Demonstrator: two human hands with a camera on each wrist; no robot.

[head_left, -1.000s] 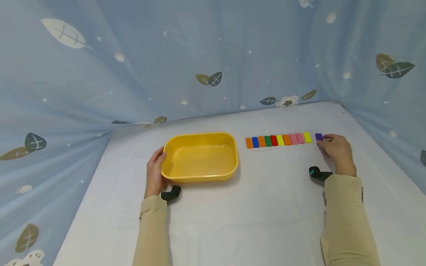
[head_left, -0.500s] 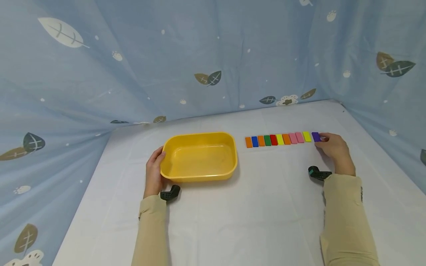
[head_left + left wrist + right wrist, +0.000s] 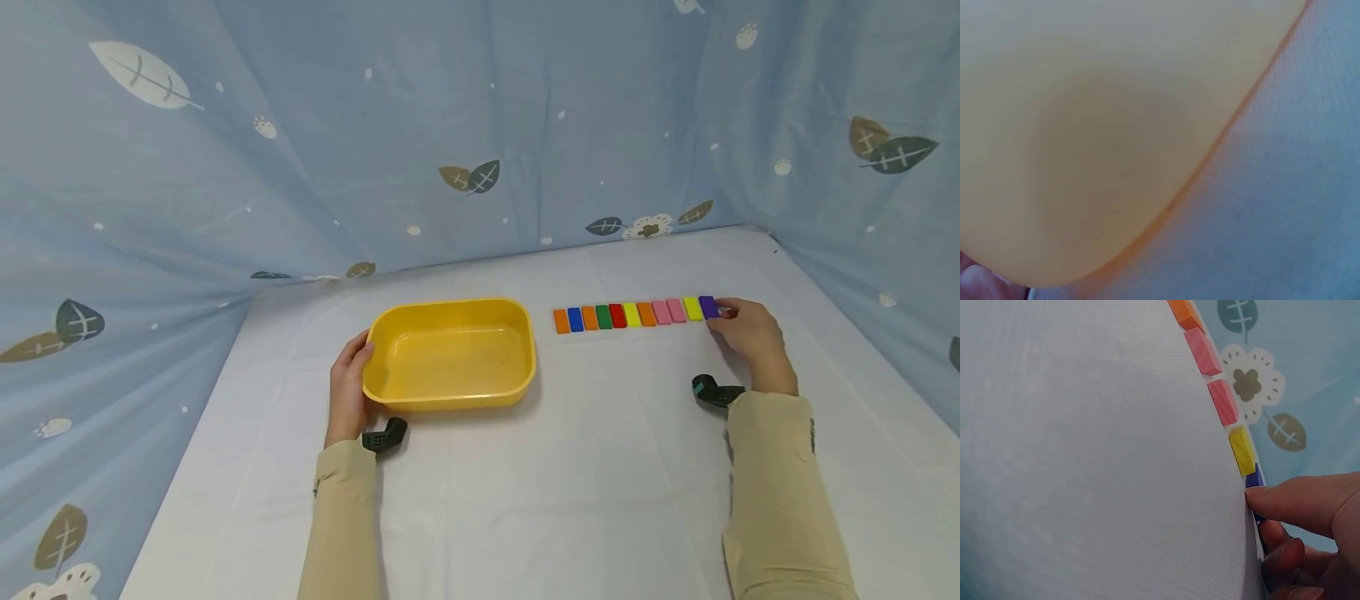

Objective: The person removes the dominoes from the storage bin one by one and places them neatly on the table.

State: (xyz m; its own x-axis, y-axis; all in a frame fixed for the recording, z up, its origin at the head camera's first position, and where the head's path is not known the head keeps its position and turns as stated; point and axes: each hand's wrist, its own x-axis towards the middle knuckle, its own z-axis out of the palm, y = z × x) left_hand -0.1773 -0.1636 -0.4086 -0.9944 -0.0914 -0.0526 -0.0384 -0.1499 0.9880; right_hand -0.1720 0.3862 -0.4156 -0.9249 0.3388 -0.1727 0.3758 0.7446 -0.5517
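A shallow yellow plastic tub (image 3: 450, 401) stands on the white table, and my left hand (image 3: 347, 396) holds its left side at the rim. In the left wrist view the tub wall (image 3: 1110, 156) fills most of the picture, with only a bit of finger (image 3: 985, 284) showing at the lower left. My right hand (image 3: 753, 337) pinches a small purple block (image 3: 708, 307) between thumb and fingers at the right end of a row of coloured blocks. Beside it lies a yellow block (image 3: 1242, 450); in the right wrist view the fingers partly cover the purple one.
The row runs left through two pink blocks (image 3: 668, 312), several other colours and an orange block (image 3: 562, 322) nearest the tub. Behind the table (image 3: 570, 483) hangs a blue leaf-patterned cloth (image 3: 375, 125). Dark wrist cameras (image 3: 385, 436) sit by both wrists.
My right hand has moved slightly left with the purple block, closing the gap to the yellow block at the row's end. My left hand and the tub have stayed put.
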